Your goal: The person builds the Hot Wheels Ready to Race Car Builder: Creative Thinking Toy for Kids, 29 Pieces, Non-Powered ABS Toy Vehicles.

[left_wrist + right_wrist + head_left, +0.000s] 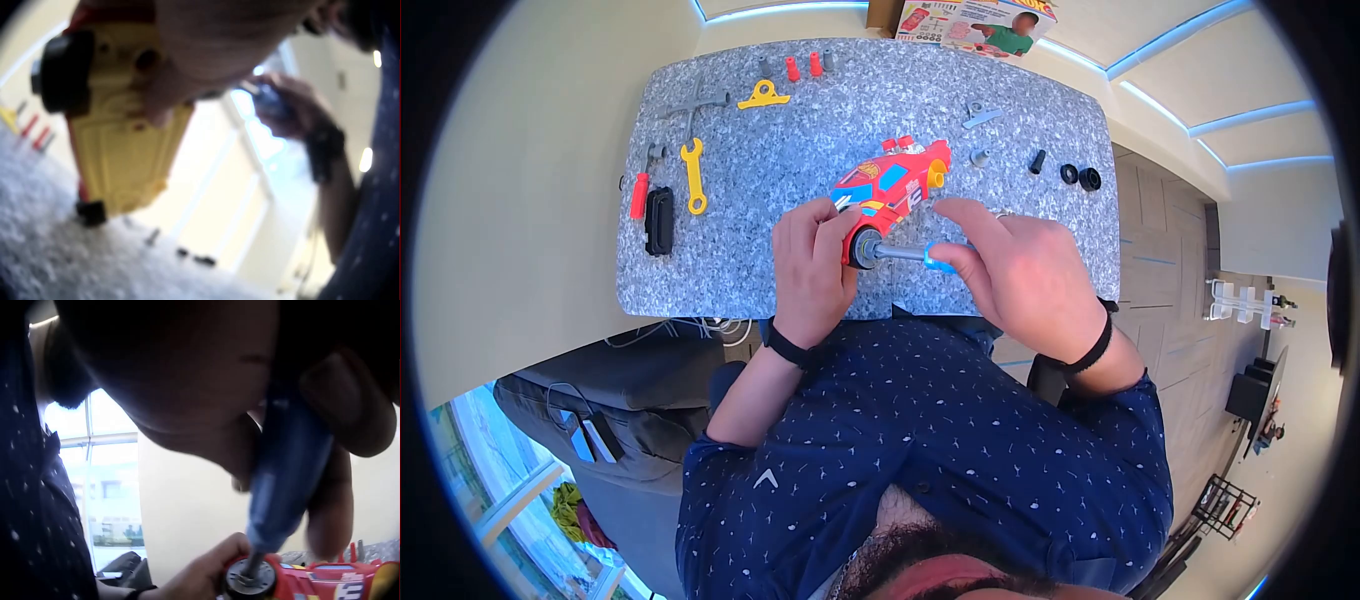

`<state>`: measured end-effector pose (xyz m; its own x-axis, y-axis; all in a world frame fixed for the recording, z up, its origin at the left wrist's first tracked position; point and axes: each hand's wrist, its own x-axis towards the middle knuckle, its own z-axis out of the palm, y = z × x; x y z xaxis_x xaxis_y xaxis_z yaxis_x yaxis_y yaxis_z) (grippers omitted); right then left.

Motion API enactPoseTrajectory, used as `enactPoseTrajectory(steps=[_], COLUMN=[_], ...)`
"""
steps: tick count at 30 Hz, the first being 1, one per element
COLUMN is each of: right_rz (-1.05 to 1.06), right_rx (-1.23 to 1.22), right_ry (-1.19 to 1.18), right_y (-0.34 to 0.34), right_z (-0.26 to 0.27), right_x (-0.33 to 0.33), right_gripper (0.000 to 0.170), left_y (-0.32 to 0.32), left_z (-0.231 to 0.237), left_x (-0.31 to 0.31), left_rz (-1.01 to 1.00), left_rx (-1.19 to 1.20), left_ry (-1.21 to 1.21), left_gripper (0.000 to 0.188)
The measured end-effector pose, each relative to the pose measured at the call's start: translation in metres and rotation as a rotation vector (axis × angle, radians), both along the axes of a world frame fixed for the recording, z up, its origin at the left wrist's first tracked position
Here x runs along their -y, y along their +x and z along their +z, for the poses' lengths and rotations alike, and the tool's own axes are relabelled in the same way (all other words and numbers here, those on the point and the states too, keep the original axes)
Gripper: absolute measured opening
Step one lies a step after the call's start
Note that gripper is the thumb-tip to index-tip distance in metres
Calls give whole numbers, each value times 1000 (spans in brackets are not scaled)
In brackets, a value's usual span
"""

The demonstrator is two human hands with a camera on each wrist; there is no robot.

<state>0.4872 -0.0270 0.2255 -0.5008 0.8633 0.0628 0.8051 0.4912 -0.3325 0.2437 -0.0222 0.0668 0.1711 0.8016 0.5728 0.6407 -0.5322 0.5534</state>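
My left hand (808, 270) grips the rear of a red toy race car (905, 180) with blue and yellow markings, held tilted over the table. Its yellow underside (125, 156) faces the left wrist view. A black wheel (863, 248) sits on the car's near rear side. In my right hand (1030, 265) is a toy screwdriver (290, 469), its blue handle between thumb and fingers. The grey shaft (900, 252) runs to the hub of that wheel, with the tip right at the hub's centre.
On the speckled table (740, 230) lie a yellow wrench (694, 178), a grey cross-shaped tool (694, 102), a black part (659, 222), a yellow part (763, 96) and small red pegs (792, 69). Loose black wheels (1090, 179) are at the right, a printed box (975, 28) behind.
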Motion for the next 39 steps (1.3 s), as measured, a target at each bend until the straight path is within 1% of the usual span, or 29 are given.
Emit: enactPoseTrajectory(steps=[1,3,5,7,9,11,13,16,18,20,22,25,28,31,33,35,36,37,38,39], right_rz=[-12,56,55,-12,40,50,8,38,77,94,96,15,28,16,-178,-315,-472,-563,-618,-827], right_rx=[23,-22,1,91,-39,-55,47,42,-22,-7,83,182,-46,-279,-412,-564,-639,-637,-658,-520], right_ry=[-34,64,61,-38,93,103,-5,7,67,54,-27,-153,-59,-60,-151,-158,-194,-99,-60,-74], right_y=[0,-2,-2,1,-2,-3,0,-1,-1,0,0,-1,12,48,74,124,146,168,202,232], right_z=[1,2,0,-7,-7,-9,-9,-8,-13,-17,-19,-19,-24,-39,-44,-82,-99,-117,-138,-148], right_x=[-2,-1,-1,-2,-2,-1,0,1,-1,1,2,-2,-3,-17,-22,-33,-39,-46,-55,-66], right_gripper=[54,54,54,53,51,49,48,45,42,40,40,39,38,35,33,32,27,17,12,14], left_y=[0,-1,-1,-1,0,-1,0,0,0,0,-2,-1,-3,-12,-23,-37,-44,-50,-56,-62], left_z=[0,1,1,1,2,2,1,0,2,2,0,1,-1,-1,1,1,0,-1,-3,-7], left_x=[-1,0,0,0,0,0,0,0,0,1,2,1,-1,-6,-14,-24,-27,-31,-34,-36], left_rz=[-2,1,-2,-7,-7,0,1,-9,-8,-16,-25,-26,-33,-10,-24,-49,-69,-89,-108,-115], left_rx=[-7,-5,-7,-12,-9,-13,-22,-6,-25,-36,-42,-54,-19,41,33,28,55,83,111,151], left_ry=[3,4,1,-1,1,5,14,10,14,6,-10,13,6,-29,-22,-43,-80,-117,-154,-172], left_gripper=[60,60,61,62,62,62,61,61,62,62,63,63,62,57,54,53,52,52,52,51])
